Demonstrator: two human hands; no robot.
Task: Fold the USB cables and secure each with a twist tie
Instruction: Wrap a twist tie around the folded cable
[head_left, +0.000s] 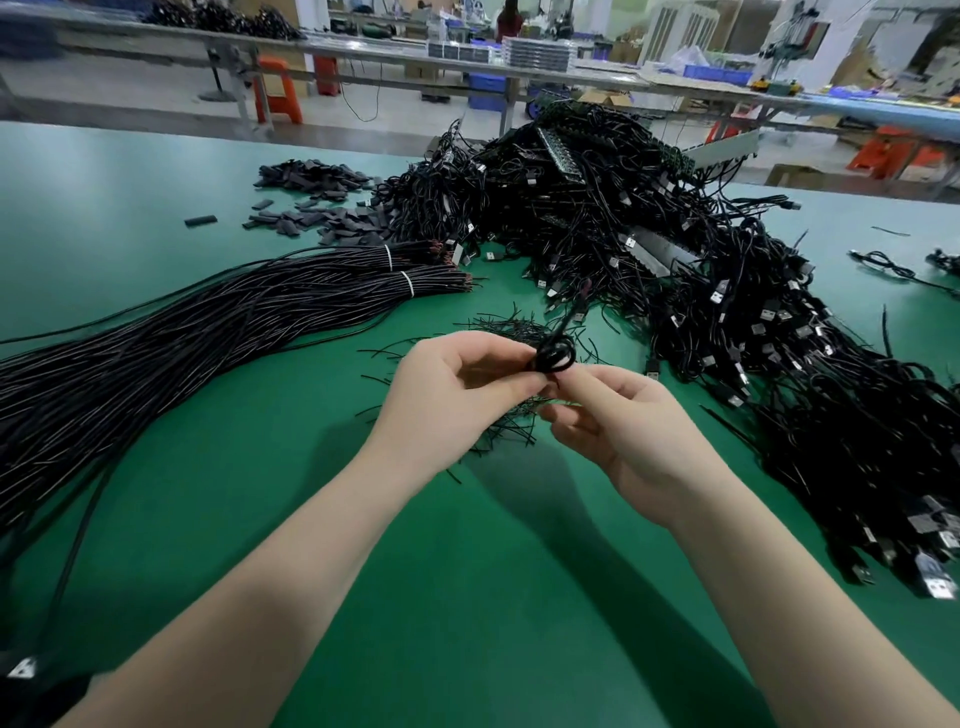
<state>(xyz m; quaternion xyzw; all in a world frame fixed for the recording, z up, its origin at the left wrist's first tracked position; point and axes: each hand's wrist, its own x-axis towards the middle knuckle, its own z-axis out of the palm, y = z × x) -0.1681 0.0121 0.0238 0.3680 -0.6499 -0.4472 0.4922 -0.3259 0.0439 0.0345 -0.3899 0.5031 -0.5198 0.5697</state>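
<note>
Pinched between both hands: one coiled black cable (555, 356), held above the green table (467, 571) near frame centre. Left hand (457, 395), fingers curled, gripped the coil from 9 o'clock; right hand (618, 415), fingers curled, pinched it from 5 o'clock. Whether a tie was already on the coil could not be told. One strand ran from the coil toward 1 o'clock.

Beneath the hands: loose black ties (511, 332), scattered on the table.
At 1 to 4 o'clock: large heap (701, 291) of black USB cables, silver plugs showing.
At 9 to 10 o'clock: long straight wires (208, 332), bound near their ends by two white bands (407, 283).
At 11 o'clock: pile of small black sleeves (317, 202).
At 12 o'clock, beyond the table: benches (467, 57), orange stools (278, 88), blue bins (717, 73).
</note>
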